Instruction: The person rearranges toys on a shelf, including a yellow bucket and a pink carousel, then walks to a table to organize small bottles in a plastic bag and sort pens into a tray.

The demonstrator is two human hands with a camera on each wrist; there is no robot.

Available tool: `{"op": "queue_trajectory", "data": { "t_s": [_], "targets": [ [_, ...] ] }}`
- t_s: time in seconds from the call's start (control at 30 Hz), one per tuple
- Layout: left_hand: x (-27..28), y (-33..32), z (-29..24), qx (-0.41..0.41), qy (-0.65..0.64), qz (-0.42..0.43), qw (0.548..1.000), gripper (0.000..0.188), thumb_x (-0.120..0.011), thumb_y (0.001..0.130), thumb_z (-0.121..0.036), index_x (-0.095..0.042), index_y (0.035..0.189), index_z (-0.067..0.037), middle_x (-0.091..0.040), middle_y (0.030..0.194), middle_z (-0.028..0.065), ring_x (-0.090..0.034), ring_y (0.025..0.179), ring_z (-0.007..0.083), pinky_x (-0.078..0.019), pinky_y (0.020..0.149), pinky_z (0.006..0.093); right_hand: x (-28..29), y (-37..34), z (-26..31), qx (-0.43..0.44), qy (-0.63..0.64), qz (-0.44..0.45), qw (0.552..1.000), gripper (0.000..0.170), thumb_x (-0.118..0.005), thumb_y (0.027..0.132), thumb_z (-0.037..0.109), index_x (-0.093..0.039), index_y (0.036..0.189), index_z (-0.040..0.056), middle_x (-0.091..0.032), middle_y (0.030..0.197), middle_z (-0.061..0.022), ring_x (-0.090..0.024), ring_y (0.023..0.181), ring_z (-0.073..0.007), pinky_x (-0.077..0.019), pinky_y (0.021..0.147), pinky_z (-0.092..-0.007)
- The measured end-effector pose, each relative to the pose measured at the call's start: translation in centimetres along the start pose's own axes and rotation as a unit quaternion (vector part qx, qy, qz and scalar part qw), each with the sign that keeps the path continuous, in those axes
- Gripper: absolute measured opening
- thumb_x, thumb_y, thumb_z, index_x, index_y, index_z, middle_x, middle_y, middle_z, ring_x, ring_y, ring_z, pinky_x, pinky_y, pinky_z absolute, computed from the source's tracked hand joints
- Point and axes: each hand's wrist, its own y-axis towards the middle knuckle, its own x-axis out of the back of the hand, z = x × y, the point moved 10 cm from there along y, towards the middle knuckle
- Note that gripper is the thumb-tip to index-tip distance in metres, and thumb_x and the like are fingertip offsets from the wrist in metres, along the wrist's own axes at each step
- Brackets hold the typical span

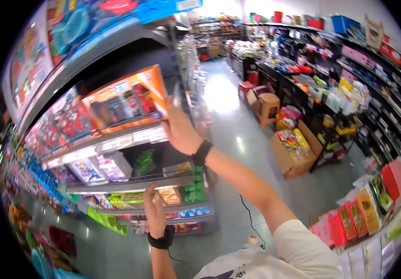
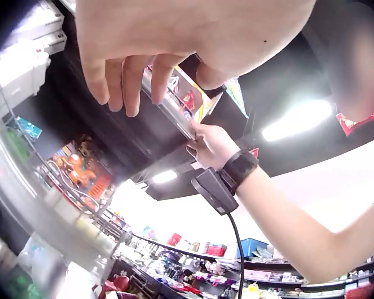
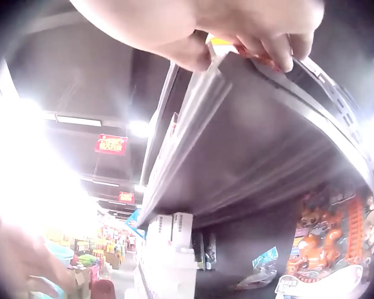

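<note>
An orange-framed toy box (image 1: 130, 100) with a see-through front leans on the upper shelf (image 1: 112, 143). My right hand (image 1: 182, 131) holds its right end, thumb toward the front and fingers along the side. In the right wrist view, the fingers (image 3: 277, 50) curl over a strip of orange and red beside the metal shelf edge (image 3: 187, 134). Lower down, my left hand (image 1: 155, 213) hovers before the lower shelves, its fingers loosely spread and holding nothing. From the left wrist view, the right hand (image 2: 215, 146) appears at the shelf edge under the box.
Red packaged toys (image 1: 68, 116) stand left of the box. Boxed goods (image 1: 114, 166) and a green item (image 1: 145, 161) sit on the shelf below. An aisle floor (image 1: 228, 121) runs to the right, with a wooden stool (image 1: 269, 104) and an open carton (image 1: 298, 162).
</note>
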Motion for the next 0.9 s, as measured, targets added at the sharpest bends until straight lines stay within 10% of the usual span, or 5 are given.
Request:
{"op": "queue_trajectory", "data": {
  "t_s": [0.07,0.2,0.4,0.53,0.9],
  "targets": [
    [-2.1,-0.2,-1.9,-0.009,0.007,0.017,1.0,0.035,-0.043,0.1,-0.015,-0.049,0.13,0.002,-0.052,0.131,0.0138,-0.046,0.122,0.0246,-0.0333,0.104,0.0345,1.4,-2.6,1.5,0.091,-0.092,-0.034,0.991,0.075,-0.061,0.088,0.013,-0.019,0.147,-0.006,-0.02,0.153,-0.0288,-0.034,0.136,-0.041,-0.0283,0.111,-0.0464],
    [-6.9,-1.5,-2.4,-0.014,-0.013,0.075,0.997,0.036,-0.044,0.1,-0.016,-0.049,0.131,0.001,-0.052,0.13,0.014,-0.048,0.121,0.0257,-0.0331,0.105,0.0353,7.3,-10.4,2.5,0.068,-0.01,0.013,0.998,0.067,-0.059,0.09,0.012,-0.025,0.147,-0.0009,-0.025,0.153,-0.025,-0.035,0.136,-0.0384,-0.0282,0.112,-0.0435],
    [-18.4,-1.4,-4.2,-0.026,-0.108,0.205,0.972,0.028,-0.048,0.095,-0.01,-0.055,0.121,-0.002,-0.056,0.127,0.0129,-0.05,0.119,0.0252,-0.0364,0.102,0.0357,13.6,-31.5,-11.3,-0.294,0.063,0.021,0.954,0.048,-0.058,0.092,0.013,-0.043,0.135,-0.001,-0.048,0.132,-0.022,-0.049,0.122,-0.0361,-0.038,0.106,-0.0405],
    [-28.7,-1.1,-8.2,-0.098,-0.147,0.277,0.945,0.021,-0.051,0.093,-0.008,-0.06,0.111,-0.002,-0.06,0.12,0.0131,-0.055,0.112,0.0282,-0.0405,0.097,0.0345,21.0,-44.7,-14.2,-0.369,-0.171,0.074,0.91,0.04,-0.057,0.093,0.022,-0.051,0.126,-0.0004,-0.057,0.121,-0.021,-0.056,0.111,-0.0354,-0.0445,0.097,-0.0398],
    [-51.5,-10.2,-12.9,-0.13,-0.209,0.464,0.851,0.02,-0.054,0.093,-0.008,-0.061,0.11,-0.001,-0.062,0.113,0.0151,-0.057,0.11,0.0293,-0.0408,0.098,0.0361,39.5,-57.5,-11.6,-0.582,-0.287,-0.03,0.76,0.034,-0.055,0.091,0.021,-0.057,0.12,0.003,-0.06,0.117,-0.018,-0.057,0.107,-0.0354,-0.0466,0.093,-0.0415]
  ]
}}
